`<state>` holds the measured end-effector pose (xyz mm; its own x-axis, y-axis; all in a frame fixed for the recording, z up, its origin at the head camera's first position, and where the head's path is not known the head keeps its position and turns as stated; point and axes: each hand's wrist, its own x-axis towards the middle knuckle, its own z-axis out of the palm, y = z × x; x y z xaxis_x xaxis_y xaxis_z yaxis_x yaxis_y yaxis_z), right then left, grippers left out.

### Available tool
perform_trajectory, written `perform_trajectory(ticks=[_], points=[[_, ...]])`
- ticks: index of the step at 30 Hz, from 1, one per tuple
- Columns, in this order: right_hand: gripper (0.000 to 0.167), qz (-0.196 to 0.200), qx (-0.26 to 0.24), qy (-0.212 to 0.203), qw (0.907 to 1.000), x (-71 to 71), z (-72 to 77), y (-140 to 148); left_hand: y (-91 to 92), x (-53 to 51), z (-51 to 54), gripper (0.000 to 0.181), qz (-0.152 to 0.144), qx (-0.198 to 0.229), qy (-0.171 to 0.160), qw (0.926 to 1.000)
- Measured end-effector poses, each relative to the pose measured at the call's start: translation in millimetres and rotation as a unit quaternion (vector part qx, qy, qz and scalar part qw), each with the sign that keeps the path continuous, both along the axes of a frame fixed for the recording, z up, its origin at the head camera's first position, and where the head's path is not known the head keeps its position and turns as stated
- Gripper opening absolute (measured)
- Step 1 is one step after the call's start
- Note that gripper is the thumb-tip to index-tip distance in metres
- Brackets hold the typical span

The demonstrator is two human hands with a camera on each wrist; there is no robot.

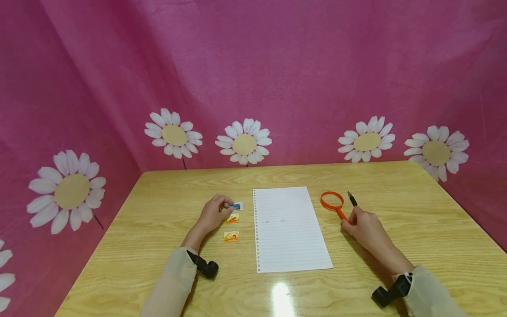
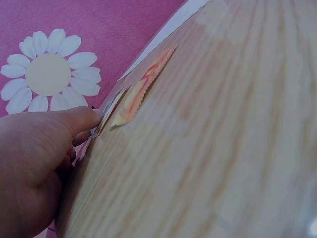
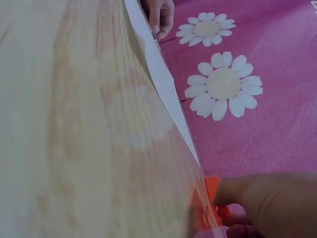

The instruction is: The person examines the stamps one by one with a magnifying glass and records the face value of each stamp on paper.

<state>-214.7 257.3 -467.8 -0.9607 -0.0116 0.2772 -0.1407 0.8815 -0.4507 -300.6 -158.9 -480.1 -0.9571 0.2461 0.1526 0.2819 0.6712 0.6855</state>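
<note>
My left hand (image 1: 215,212) pinches a blue postage stamp (image 1: 238,206) by its left edge; in the left wrist view, the thumb lies at the stamp's edge, close to the tabletop. Nearer to me are two orange-yellow stamps (image 1: 232,218) (image 1: 231,236), one below the other. A toothed edge shows on an orange stamp (image 2: 143,89) in that view. On the right, my right hand (image 1: 368,226) grips the handle of an orange magnifying glass (image 1: 343,215), its round lens pointing away from me. A black pen (image 1: 352,199) sticks out just beyond the right hand, which partly hides it.
A lined sheet of paper (image 1: 291,242) with punched holes along its left side and faint handwriting lies between the hands. The wooden table (image 1: 150,264) ends at a pink curtain (image 1: 293,88) with daisies at the back and sides.
</note>
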Motion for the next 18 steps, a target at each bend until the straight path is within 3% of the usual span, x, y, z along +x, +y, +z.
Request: perform_trajectory(ticks=[9, 18], points=[[0.025, 0.029, 0.025, 0.02, 0.9991, -0.3, -4.5, -0.3, -0.3, -1.3, -0.5, 0.013, 0.001, -0.005, -0.005, 1.0], [0.024, 0.052, 0.03, 0.006, 0.9982, -1.0, -5.1, 0.0, -1.5, -1.1, -1.5, 0.013, -0.003, 0.001, -0.001, 1.0]])
